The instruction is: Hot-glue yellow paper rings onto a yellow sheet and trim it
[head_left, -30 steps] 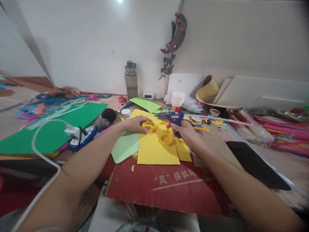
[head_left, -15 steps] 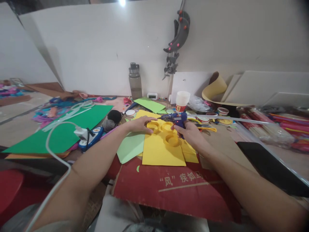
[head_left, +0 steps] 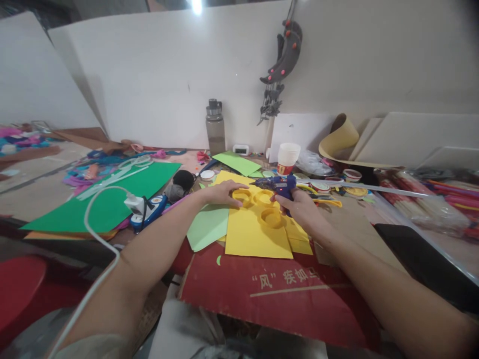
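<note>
My right hand [head_left: 301, 207] grips a blue hot glue gun [head_left: 285, 184], its nozzle pointing left. A long translucent stick [head_left: 374, 187] runs rightward behind the gun. My left hand [head_left: 223, 193] has thumb and fingers at the left side of a yellow ring [head_left: 243, 197], steadying it. Two more yellow rings stand close by: one ring [head_left: 263, 196] below the nozzle, the other ring [head_left: 271, 218] nearer me. All rest on a yellow sheet [head_left: 258, 244], with a pale green sheet [head_left: 207, 227] under its left side.
A red cardboard panel [head_left: 280, 309] lies nearest me. Left are a green sheet [head_left: 93, 204], a blue power strip [head_left: 153, 207] and a white cable [head_left: 88, 214]. Behind stand a water bottle [head_left: 215, 129] and paper cups [head_left: 288, 154]. A black slab [head_left: 422, 257] lies right.
The whole view has shifted slightly, so things appear a little further right. Both hands keep their places at the ring and the glue gun.
</note>
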Motion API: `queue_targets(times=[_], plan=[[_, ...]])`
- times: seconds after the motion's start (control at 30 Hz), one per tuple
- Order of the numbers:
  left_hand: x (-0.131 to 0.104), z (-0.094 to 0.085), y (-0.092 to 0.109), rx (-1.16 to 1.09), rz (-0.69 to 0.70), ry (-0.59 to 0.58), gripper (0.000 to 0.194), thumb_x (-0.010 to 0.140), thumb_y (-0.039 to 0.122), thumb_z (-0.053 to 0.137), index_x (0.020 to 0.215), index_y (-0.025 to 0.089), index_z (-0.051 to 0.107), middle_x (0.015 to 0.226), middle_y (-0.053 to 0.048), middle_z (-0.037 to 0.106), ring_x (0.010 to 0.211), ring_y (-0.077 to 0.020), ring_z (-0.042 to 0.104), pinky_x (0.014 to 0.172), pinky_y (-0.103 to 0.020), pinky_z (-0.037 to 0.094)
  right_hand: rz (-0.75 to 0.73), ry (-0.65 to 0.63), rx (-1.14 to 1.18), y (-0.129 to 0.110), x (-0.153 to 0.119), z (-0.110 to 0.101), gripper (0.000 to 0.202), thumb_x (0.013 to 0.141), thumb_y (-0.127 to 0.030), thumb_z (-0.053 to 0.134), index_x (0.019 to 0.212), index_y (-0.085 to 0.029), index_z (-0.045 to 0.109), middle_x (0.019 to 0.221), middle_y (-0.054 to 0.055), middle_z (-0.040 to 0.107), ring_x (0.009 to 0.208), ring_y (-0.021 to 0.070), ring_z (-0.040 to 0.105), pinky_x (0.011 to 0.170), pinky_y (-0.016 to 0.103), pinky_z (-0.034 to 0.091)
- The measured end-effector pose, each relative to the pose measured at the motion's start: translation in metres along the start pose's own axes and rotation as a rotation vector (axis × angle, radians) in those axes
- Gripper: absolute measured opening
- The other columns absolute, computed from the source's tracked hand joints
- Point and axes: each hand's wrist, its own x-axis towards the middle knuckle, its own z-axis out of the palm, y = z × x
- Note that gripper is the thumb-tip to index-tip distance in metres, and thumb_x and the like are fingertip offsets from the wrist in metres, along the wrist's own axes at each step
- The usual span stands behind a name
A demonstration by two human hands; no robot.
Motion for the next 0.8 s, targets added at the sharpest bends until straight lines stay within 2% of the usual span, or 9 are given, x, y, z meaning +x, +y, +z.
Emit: queue_targets(times=[0.07,0.2,0.4,0.57,0.8], plan=[[0.000,0.000,0.000,-0.009,-0.003,0.000,0.083,0.076,0.063,0.068,0.151,0.037,0.043,0.128,-0.007,0.054,0.115,-0.0246,0.053,0.103,-0.034,0.040,-0.004,0.001,-0.041,0.000,0.000,-0.001,0.018,0.078,-0.036,0.062,0.078,-0.018,0.061,0.054,-0.002,0.055,0.052,0.0149,0.051,0.055,0.029,0.038],[0.001,0.000,-0.001,-0.005,-0.007,-0.020,0.076,0.076,0.065,0.067,0.146,0.040,0.049,0.127,-0.005,0.054,0.109,-0.0231,0.054,0.100,-0.032,0.042,-0.068,0.022,-0.140,0.006,0.001,0.000,0.022,0.077,-0.041,0.062,0.082,-0.019,0.063,0.059,0.000,0.060,0.058,0.0182,0.055,0.058,0.031,0.039],[0.002,-0.001,0.002,0.019,-0.018,-0.032,0.073,0.076,0.066,0.065,0.143,0.040,0.052,0.132,-0.005,0.055,0.119,-0.0277,0.051,0.103,-0.036,0.039,-0.169,0.055,-0.195,0.011,0.002,0.003,0.030,0.076,-0.042,0.062,0.094,-0.018,0.067,0.079,0.007,0.068,0.076,0.0238,0.062,0.070,0.035,0.046],[0.003,0.000,0.000,0.024,0.008,-0.014,0.073,0.076,0.065,0.065,0.143,0.038,0.052,0.135,-0.006,0.054,0.126,-0.0283,0.048,0.106,-0.035,0.037,-0.163,0.039,-0.209,0.010,0.003,0.002,0.028,0.076,-0.041,0.060,0.091,-0.019,0.067,0.075,0.007,0.067,0.076,0.0250,0.062,0.070,0.036,0.047],[0.003,0.000,-0.002,0.012,-0.002,-0.014,0.073,0.075,0.065,0.066,0.142,0.038,0.054,0.132,-0.005,0.056,0.124,-0.0285,0.049,0.106,-0.036,0.037,-0.151,0.042,-0.227,0.008,0.001,0.000,0.027,0.077,-0.040,0.060,0.090,-0.018,0.069,0.072,0.007,0.066,0.074,0.0249,0.062,0.069,0.036,0.046]])
